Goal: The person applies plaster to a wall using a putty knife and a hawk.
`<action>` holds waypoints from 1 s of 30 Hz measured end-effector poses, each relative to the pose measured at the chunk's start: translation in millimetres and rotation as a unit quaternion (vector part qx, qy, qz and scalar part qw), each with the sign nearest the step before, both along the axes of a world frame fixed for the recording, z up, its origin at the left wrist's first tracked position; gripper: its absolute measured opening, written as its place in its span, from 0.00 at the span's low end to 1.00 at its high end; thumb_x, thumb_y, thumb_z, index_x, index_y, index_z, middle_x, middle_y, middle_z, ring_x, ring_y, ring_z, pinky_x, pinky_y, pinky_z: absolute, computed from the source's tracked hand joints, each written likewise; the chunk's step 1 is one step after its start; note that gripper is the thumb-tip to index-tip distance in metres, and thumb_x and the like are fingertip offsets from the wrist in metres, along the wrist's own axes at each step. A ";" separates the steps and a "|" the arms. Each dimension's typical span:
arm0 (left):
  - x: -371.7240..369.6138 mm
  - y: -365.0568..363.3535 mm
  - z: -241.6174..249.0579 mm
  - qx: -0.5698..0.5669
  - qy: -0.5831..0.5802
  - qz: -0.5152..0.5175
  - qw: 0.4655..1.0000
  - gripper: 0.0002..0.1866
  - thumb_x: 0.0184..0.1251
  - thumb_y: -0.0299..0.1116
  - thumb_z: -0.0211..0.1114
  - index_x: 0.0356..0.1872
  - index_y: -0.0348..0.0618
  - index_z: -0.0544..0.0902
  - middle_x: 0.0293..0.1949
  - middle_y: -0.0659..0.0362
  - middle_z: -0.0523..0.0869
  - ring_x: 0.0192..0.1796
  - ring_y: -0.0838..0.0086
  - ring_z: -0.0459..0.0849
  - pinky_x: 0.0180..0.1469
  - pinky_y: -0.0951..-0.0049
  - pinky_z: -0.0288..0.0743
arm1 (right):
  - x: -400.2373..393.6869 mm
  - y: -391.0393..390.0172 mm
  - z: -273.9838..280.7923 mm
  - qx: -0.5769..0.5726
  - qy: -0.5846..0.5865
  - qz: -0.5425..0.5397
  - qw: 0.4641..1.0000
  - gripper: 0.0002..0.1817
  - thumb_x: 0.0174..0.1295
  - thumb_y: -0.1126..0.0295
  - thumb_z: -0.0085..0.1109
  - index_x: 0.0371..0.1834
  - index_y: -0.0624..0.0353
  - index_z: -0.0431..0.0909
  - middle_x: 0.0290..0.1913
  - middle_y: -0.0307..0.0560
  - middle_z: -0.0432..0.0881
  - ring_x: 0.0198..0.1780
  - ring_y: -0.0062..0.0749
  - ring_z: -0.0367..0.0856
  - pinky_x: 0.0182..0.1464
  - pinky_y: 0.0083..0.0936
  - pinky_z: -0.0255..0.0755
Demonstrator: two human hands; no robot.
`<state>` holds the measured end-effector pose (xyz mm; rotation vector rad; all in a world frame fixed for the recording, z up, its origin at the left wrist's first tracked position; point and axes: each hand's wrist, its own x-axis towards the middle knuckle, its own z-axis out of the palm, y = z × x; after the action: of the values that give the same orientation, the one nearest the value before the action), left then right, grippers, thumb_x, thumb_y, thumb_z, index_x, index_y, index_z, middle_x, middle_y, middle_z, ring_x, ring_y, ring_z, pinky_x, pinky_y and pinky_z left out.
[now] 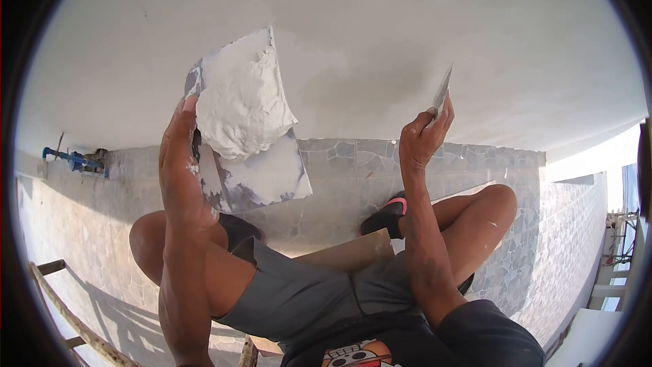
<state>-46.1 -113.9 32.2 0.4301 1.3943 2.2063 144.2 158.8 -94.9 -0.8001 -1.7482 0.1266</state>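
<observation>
My left hand [178,156] is wrapped round the left edge of a flat, smeared plastering board [275,173]. A thick heap of white putty [239,98] covers the board's upper and middle part; its lower corner shows thinner smears. On the other side, my right hand [422,137] grips a thin putty knife [443,87] seen almost edge-on, its blade pointing up toward the wall. Most of its handle is hidden in my fingers. In front of both hands rises a pale plastered wall [489,47], with a darker patch [377,78] between them.
Stone-patterned tiles [516,183] cover the floor up to the wall's foot. A blue pipe fitting [78,160] juts out at the far left. Wooden rails [85,329] stand at lower left, casting shadows. Between my bent legs lies a brown board [350,253].
</observation>
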 end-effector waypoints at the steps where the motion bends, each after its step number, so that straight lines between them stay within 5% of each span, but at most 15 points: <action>1: -0.9 1.1 -1.6 -0.026 0.008 0.015 1.000 0.28 0.77 0.42 0.57 0.68 0.31 0.71 0.64 0.54 0.77 0.65 0.70 0.76 0.66 0.69 0.69 | -2.7 6.6 1.1 0.002 -0.007 0.000 1.000 0.31 0.60 0.89 0.43 0.71 0.71 0.62 0.65 0.66 0.67 0.63 0.56 0.71 0.59 0.39 0.71; 10: 1.3 -4.2 7.9 -0.025 -0.009 0.048 0.999 0.27 0.76 0.42 0.59 0.67 0.32 0.72 0.62 0.54 0.79 0.63 0.70 0.77 0.65 0.70 0.70 | -87.1 -27.0 -71.4 0.107 -0.135 -0.004 0.985 0.37 0.48 0.86 0.56 0.69 0.66 0.69 0.68 0.67 0.60 0.68 0.62 0.61 0.67 0.55 0.59; 18: -1.2 0.9 7.3 -0.017 -0.048 0.046 0.998 0.26 0.75 0.42 0.60 0.65 0.32 0.74 0.60 0.55 0.80 0.61 0.70 0.78 0.63 0.70 0.70 | -42.0 -51.8 -98.7 -0.009 -0.232 0.245 0.941 0.33 0.57 0.80 0.56 0.70 0.61 0.65 0.68 0.61 0.65 0.66 0.53 0.67 0.65 0.51 0.62; 19: 1.0 3.5 5.7 -0.021 -0.057 0.048 0.997 0.26 0.75 0.42 0.60 0.65 0.32 0.74 0.60 0.55 0.80 0.61 0.70 0.78 0.63 0.70 0.70 | -34.2 -59.3 -79.1 -0.042 -0.185 0.252 0.949 0.28 0.61 0.79 0.53 0.68 0.62 0.68 0.58 0.57 0.74 0.57 0.43 0.74 0.61 0.37 0.67; 20: 2.5 5.7 3.8 -0.026 -0.067 0.050 0.996 0.26 0.75 0.42 0.60 0.65 0.32 0.74 0.59 0.55 0.80 0.60 0.70 0.78 0.63 0.70 0.71 | -26.4 -63.8 -54.6 -0.190 -0.150 0.264 0.934 0.25 0.63 0.78 0.52 0.66 0.63 0.70 0.53 0.54 0.76 0.53 0.38 0.75 0.58 0.33 0.68; 22: 8.2 11.5 3.9 -0.034 -0.079 0.061 0.994 0.25 0.75 0.42 0.60 0.62 0.33 0.76 0.55 0.57 0.83 0.56 0.72 0.81 0.59 0.71 0.73 | -8.0 -63.5 -10.0 -0.470 -0.074 0.267 0.838 0.21 0.66 0.76 0.50 0.63 0.64 0.73 0.43 0.47 0.81 0.45 0.29 0.77 0.53 0.25 0.70; 24: 14.6 15.1 11.6 -0.033 -0.091 0.034 0.995 0.23 0.76 0.42 0.59 0.61 0.34 0.77 0.53 0.58 0.83 0.55 0.73 0.81 0.58 0.71 0.74 | 2.5 -55.8 13.8 -0.494 0.100 0.347 0.791 0.18 0.72 0.74 0.51 0.64 0.65 0.72 0.46 0.38 0.81 0.50 0.21 0.77 0.56 0.24 0.70; 27: 13.8 15.8 5.9 -0.016 -0.084 -0.035 0.996 0.21 0.78 0.42 0.56 0.60 0.36 0.77 0.53 0.58 0.84 0.53 0.74 0.84 0.54 0.70 0.79 | 9.8 -62.9 76.0 -0.487 0.157 0.386 0.768 0.18 0.71 0.75 0.53 0.62 0.68 0.73 0.43 0.36 0.79 0.42 0.17 0.75 0.46 0.20 0.70; 30: 13.0 18.1 -2.2 0.011 -0.110 -0.086 0.990 0.21 0.79 0.43 0.54 0.59 0.36 0.77 0.53 0.57 0.84 0.51 0.73 0.86 0.53 0.70 0.82 | 20.4 -81.4 120.3 -0.444 0.109 0.369 0.809 0.15 0.71 0.76 0.53 0.58 0.69 0.75 0.40 0.34 0.79 0.35 0.17 0.72 0.35 0.19 0.67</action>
<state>-33.1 -95.8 30.0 0.2910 1.1728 2.0619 164.6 77.4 25.5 -0.6361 -1.6470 1.5959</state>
